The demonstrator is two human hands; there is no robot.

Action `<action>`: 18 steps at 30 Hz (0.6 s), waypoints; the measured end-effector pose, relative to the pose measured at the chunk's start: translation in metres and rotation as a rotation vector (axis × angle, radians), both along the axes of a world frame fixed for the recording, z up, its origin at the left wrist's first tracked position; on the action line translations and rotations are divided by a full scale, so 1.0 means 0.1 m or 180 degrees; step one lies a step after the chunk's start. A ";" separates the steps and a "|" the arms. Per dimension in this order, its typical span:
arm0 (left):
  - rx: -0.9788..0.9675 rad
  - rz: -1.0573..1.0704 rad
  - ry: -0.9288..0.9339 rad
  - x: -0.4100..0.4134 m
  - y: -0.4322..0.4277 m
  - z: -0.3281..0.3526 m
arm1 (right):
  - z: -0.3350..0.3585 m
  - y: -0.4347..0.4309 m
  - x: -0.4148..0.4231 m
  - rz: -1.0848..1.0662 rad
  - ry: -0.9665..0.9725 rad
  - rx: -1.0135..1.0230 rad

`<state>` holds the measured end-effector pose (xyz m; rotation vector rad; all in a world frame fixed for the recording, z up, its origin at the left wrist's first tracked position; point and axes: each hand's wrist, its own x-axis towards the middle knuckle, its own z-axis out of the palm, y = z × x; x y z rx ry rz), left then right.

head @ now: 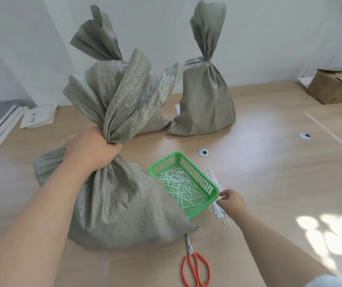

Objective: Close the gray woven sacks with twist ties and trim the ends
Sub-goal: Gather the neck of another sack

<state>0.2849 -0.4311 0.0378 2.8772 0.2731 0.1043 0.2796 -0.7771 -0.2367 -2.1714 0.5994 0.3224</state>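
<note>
Sacks of gray woven fabric stand on the wooden bench (pixel 269 162). The nearest sack (pixel 120 204), the largest thing in view, sits bulging at centre-left, its neck gathered into a bunch and its loose mouth fanning upward. My left hand (pixel 92 151) grips that neck, fingers (pixel 115 148) wrapped tight around the bunched fabric. Behind it, largely hidden, stands a second sack (pixel 101 44) with only its flared top clearly visible. To the right of that one, well apart from my hands, stands a third sack (pixel 205 100), upright, its neck cinched narrow below a tall flared top.

A brown cardboard box (pixel 335 85) lies at the far right edge of the bench, near the wall. A folded stack of white paper (pixel 38 119) lies at the far left.

The green plastic basket (pixel 186 183) sits just right of the nearest sack, touching its side, and holds a litter of short white trimmed ends (pixel 178 183). Beside the basket's right wall lies a bundle of white twist ties (pixel 217 212). My right hand (pixel 233 201) rests at the basket's near corner over this bundle, thumb and forefinger pinched together on what seems to be a single tie; the contact is too small to confirm.

Orange-handled scissors (pixel 195 264) lie closed near the front edge, blades pointing toward the sack's corner. Two small round caps (pixel 202 151) are set into the bench surface farther back.
</note>
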 end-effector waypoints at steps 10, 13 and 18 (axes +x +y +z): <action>-0.0070 0.0191 0.0067 0.11 0.06 -0.09 | -0.30 -0.03 -0.01 0.0518 0.0742 -0.1109; -0.0123 0.0177 0.0040 0.11 0.04 -0.09 | -0.38 -0.02 -0.03 0.0668 0.0813 -0.1482; -0.0132 0.0234 0.0037 0.12 0.06 -0.11 | -0.47 0.00 -0.05 0.0707 0.0837 -0.1733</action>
